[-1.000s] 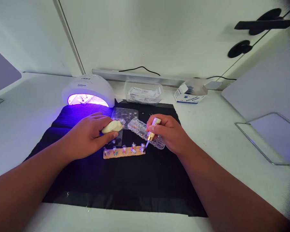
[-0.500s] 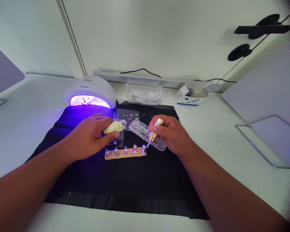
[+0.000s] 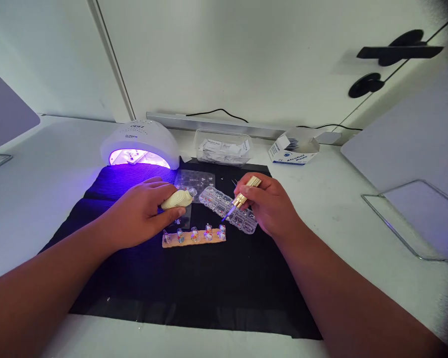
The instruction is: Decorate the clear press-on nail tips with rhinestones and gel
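Note:
My left hand point(image 3: 149, 209) is closed round a cream nail polish bottle point(image 3: 177, 199), tilted so that its uncapped neck points to the right. Between the fingers of my right hand point(image 3: 271, 201) is a gold-capped polish brush point(image 3: 247, 193), its tip slanting down to the left just above the right end of a wooden strip point(image 3: 188, 244). Several decorated false nails point(image 3: 208, 231) stand in a row on that strip. Behind the brush lies a clear compartment case point(image 3: 212, 199) of small decorations, partly covered by my right hand. Clear sticker sheets point(image 3: 197, 178) lie beyond the bottle.
A white nail lamp point(image 3: 140, 132) glows purple at the back left. Behind the black mat point(image 3: 194, 293) stand a clear plastic tub point(image 3: 224, 158) of packets and an open alcohol pads box point(image 3: 294, 151). A wire stand point(image 3: 395, 238) is at the right.
The brush tip has lifted off the rightmost false nail and now hovers above it, with the handle tilted further over to the right. My left hand and the bottle have barely moved.

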Demonstrator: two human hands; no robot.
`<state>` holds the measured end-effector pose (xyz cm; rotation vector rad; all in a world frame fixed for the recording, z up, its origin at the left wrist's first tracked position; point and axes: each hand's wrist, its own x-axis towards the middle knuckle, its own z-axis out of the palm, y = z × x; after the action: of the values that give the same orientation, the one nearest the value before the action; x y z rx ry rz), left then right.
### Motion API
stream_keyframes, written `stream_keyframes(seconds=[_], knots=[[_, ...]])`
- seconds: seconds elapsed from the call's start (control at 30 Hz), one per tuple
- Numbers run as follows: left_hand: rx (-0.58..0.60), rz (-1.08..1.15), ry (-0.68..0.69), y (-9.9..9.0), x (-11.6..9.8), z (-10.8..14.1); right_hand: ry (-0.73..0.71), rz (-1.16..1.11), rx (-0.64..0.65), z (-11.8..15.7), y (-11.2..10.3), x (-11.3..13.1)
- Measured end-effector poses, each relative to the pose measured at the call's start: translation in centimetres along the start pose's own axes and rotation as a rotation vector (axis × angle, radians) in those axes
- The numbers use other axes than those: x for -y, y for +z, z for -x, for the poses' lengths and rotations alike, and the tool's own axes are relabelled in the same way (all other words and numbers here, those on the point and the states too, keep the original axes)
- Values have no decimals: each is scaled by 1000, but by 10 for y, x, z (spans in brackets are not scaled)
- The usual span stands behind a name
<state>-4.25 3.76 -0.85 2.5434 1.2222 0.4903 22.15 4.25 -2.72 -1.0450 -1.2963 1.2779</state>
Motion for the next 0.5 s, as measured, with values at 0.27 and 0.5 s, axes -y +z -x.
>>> stream_keyframes(seconds=[0.27, 0.5], knots=[[12, -19, 43, -2, -5, 0, -154, -137, -30, 8, 10, 2], [29, -36, 94, -3, -5, 1, -167, -131, -20, 9, 10, -2]])
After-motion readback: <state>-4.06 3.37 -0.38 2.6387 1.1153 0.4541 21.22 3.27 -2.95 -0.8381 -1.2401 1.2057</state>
